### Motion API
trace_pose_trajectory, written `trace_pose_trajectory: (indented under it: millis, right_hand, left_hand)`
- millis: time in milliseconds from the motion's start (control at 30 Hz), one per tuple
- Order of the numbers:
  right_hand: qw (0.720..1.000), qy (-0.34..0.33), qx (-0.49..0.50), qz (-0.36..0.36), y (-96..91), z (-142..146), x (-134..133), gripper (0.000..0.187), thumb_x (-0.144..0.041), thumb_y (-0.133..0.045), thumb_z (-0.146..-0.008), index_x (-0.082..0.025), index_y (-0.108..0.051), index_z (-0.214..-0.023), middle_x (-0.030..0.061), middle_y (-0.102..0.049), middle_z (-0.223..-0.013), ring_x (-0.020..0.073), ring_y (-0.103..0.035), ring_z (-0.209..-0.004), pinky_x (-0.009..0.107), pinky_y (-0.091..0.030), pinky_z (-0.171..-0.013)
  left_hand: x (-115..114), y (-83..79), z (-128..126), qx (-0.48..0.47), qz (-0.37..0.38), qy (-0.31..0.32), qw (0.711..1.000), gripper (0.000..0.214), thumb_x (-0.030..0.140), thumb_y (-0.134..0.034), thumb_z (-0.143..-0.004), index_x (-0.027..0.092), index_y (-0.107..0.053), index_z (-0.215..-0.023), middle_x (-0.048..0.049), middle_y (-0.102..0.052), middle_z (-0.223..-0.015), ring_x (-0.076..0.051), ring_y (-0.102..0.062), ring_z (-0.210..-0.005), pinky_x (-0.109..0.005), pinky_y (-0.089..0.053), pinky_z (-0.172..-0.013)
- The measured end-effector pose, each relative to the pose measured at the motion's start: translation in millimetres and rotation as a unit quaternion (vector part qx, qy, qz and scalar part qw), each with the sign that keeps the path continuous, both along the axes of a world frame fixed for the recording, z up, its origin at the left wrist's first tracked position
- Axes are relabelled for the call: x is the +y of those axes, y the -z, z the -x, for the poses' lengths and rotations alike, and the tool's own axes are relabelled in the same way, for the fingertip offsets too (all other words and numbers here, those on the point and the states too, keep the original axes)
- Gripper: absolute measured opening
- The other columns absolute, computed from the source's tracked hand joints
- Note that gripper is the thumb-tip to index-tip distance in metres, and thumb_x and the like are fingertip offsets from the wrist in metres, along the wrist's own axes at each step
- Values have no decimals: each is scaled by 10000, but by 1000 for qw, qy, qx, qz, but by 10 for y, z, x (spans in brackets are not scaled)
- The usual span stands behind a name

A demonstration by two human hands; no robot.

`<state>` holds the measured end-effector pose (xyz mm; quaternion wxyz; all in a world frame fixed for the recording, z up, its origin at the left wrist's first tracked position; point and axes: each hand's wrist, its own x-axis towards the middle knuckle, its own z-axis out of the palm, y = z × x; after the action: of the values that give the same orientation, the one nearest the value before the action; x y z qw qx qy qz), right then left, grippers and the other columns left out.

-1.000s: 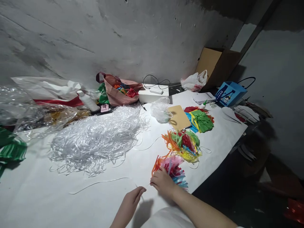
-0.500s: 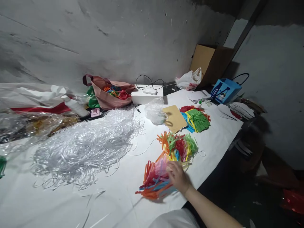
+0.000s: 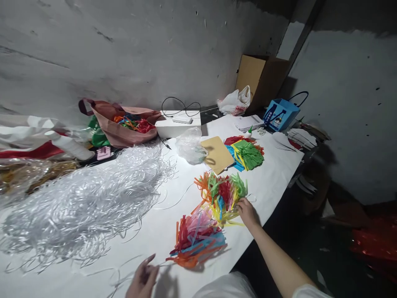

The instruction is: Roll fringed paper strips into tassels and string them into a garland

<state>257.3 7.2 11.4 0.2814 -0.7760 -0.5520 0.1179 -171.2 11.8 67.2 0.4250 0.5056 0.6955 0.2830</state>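
Note:
A garland of tissue-paper tassels point(image 3: 201, 236) in pink, red, blue, orange, yellow and green lies along the white-covered table near its front edge. My right hand point(image 3: 248, 212) is at its far right side, fingers closed on the edge of the yellow and green strips. At the front, my left hand point(image 3: 143, 278) has a thin white string between curled thumb and fingers; the string runs to the orange end of the garland. Further back is a stack of green, yellow, blue and red fringed paper point(image 3: 246, 154), beside a tan card point(image 3: 217, 154).
A large heap of white shredded ribbon point(image 3: 80, 207) covers the left. Behind stand a pink bag point(image 3: 120, 128) of coloured strips, a white box point(image 3: 178, 129), a clear plastic bag point(image 3: 190, 145), a blue bag point(image 3: 282, 114) and a cardboard box point(image 3: 260, 74). The table edge drops off to the right.
My right hand has moved from the pink tassels to the yellow and green ones. My left hand has come into view at the string. The view has turned slightly right.

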Motion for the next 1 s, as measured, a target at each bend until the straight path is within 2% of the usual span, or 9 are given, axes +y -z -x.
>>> trace_pose_trajectory:
  millis: [100, 167, 300, 433, 533, 633, 800, 900, 1000]
  right_hand:
    - [999, -46, 22, -2, -13, 78, -140, 356, -118, -536, -802, -233, -688, -1103, 63, -639, -1119, 206, -625, -1006, 324, -514, -889]
    - [999, -41, 31, -8, -12, 48, -243, 408, -111, -509, -813, -248, -660, -1166, 56, -628, -1156, 201, -616, -1052, 318, -510, -913]
    - [996, 82, 37, -21, 26, -228, -282, 465, -60, -409, -825, -187, -603, -1228, 118, -557, -1195, 240, -571, -1114, 399, -480, -953]
    - [987, 148, 65, -17, 65, -525, -66, 340, -99, -509, -835, -169, -618, -1149, 115, -553, -1134, 246, -566, -1049, 428, -473, -922]
    - [984, 134, 114, -9, 46, -596, 110, 123, -220, -593, -900, -157, -632, -998, 65, -602, -1050, 199, -593, -949, 391, -501, -850]
    - [977, 102, 188, -1, -42, -554, 167, 198, -340, -599, -937, -144, -615, -913, 11, -625, -886, 134, -605, -752, 303, -522, -697]
    - [945, 63, 319, -21, -428, -489, 11, 354, -507, -513, -929, -173, -533, -813, -67, -485, -599, 73, -425, -451, 187, -342, -418]
    - [926, 48, 369, -58, -824, -582, -73, 351, -546, -536, -868, -202, -500, -811, -71, -451, -584, 84, -400, -456, 184, -292, -408]
    - [912, 55, 388, -120, -1264, -764, -54, 319, -515, -596, -825, -213, -494, -848, -69, -444, -601, 90, -401, -479, 193, -291, -434]
  left_hand:
    - [164, 151, -371, -15, 22, 97, 995, 582, 525, -671, -601, 226, -619, -1097, 13, -701, -673, -268, -684, -658, -349, -512, -643]
    - [224, 219, -470, -4, 36, 123, 992, 530, 460, -627, -609, 236, -602, -1089, -20, -736, -726, -302, -712, -722, -373, -521, -682]
    - [249, 323, -360, 60, 54, 99, 992, 426, 454, -565, -608, 272, -562, -993, -9, -700, -631, -358, -724, -757, -398, -526, -671]
    - [256, 356, -223, 110, 71, 90, 987, 367, 458, -532, -627, 295, -516, -956, -1, -677, -585, -380, -720, -806, -394, -513, -676]
    - [294, 323, -217, 131, 78, 114, 982, 319, 462, -523, -669, 282, -520, -933, -29, -707, -622, -359, -716, -755, -369, -496, -641]
    - [325, 292, -226, 148, 72, 162, 973, 203, 462, -506, -718, 273, -535, -787, -41, -722, -655, -311, -696, -676, -338, -475, -606]
    - [269, 291, -175, 188, 46, 194, 962, 257, 472, -480, -735, 265, -533, -593, -50, -690, -630, -294, -653, -648, -340, -454, -606]
    - [253, 250, -37, 200, 12, 134, 971, 220, 461, -498, -691, 261, -564, -631, -66, -696, -680, -308, -655, -710, -351, -472, -651]
    - [308, 166, 311, 248, -23, 48, 967, 251, 475, -483, -706, 240, -565, -670, -92, -683, -694, -321, -647, -721, -352, -467, -619]
